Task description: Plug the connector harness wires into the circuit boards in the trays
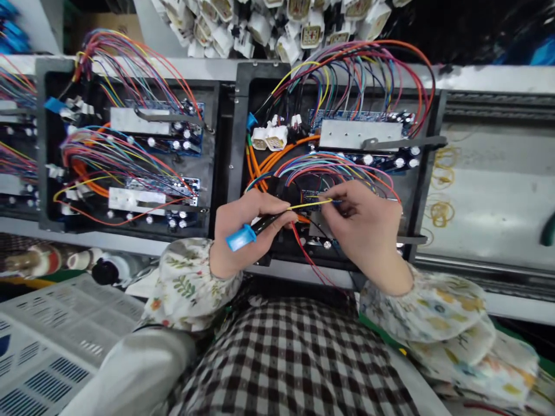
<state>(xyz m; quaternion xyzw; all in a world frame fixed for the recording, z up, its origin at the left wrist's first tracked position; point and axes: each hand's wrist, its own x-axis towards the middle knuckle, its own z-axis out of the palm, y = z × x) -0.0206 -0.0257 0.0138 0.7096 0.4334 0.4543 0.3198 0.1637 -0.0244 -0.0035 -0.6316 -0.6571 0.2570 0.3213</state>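
Observation:
My left hand (245, 231) is closed round a black-sleeved cable with a blue connector (241, 237) at its near end. From between its thumb and forefinger a yellow wire (306, 204) runs right to my right hand (362, 228), whose thumb and forefinger pinch the far end. Red wires (303, 251) hang down beside my left fingertips. Both hands are above the lower circuit board (319, 224) in a black tray (240, 144), and they partly hide it. Multicoloured wires (333, 162) arch just behind my hands.
An upper board with a metal heat sink (361, 134) and white connectors (271, 137) lies in the same tray. To the left is another wired tray (212, 144). Yellow wire loops (441, 214) rest on the metal surface at right. White connectors (311, 36) hang at the back.

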